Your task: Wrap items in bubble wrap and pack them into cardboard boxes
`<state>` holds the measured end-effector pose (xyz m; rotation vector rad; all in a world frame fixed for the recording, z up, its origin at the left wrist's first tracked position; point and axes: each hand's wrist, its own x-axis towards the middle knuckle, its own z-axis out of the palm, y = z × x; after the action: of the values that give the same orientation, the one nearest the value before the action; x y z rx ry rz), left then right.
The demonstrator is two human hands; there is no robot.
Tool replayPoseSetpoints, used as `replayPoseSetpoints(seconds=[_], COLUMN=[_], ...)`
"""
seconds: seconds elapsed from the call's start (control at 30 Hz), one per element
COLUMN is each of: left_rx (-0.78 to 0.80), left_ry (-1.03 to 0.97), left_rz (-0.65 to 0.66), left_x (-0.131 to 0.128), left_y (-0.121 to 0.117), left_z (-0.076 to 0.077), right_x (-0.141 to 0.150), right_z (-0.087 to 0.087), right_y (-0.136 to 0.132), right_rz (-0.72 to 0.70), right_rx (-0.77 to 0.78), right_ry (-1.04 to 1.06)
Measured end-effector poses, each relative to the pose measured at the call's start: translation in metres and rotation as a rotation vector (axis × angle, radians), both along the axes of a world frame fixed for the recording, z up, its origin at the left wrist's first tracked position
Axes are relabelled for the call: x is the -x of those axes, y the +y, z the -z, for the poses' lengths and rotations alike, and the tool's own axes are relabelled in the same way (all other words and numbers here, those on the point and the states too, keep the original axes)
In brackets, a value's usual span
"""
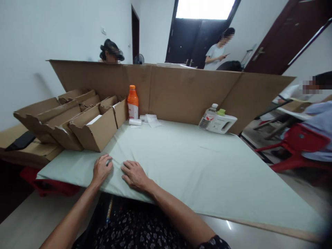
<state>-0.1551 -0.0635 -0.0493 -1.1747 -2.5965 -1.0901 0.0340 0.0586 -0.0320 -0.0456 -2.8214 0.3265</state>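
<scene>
At frame left, your curled left hand — grip unclear — lies nearer, below the oblong brown cardboard box; right hand spread.

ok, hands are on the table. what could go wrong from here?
1. The pale green cloth is creased near the right hand; dragging it could shift what stands on it, such as the orange bottle.
2. The left hand rests just in front of the nearest open cardboard box, so a careless push forward might bump it.
3. The clear bottle and white jug stand close together; knocking one may topple the other.
</scene>
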Motion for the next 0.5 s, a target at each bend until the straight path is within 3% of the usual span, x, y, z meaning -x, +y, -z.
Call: replayPoseSetpoints(seconds=[0.17,0.3,0.43,0.5], left_rx=[0.006,-0.013,-0.033,-0.036], left_ry=[-0.039,-0.054,-0.044,-0.037], left_rz=[0.114,0.207,0.280,0.319], left_x=[0.015,0.038,0.056,0.057], left_y=[0.016,0.063,0.115,0.131], left_z=[-0.016,-0.028,-0.027,-0.020], right_x=[-0.007,-0.015,-0.026,-0.028], right_z=[-0.006,0.003,0.023,0.014], right_y=[0.001,-0.002,0.003,0.015], right_rz=[0.017,-0.001,-0.098,-0.168], right_rx=[0.068,0.172,0.324,0.444], right_ry=[-0.067,-0.119,-0.230,-0.306])
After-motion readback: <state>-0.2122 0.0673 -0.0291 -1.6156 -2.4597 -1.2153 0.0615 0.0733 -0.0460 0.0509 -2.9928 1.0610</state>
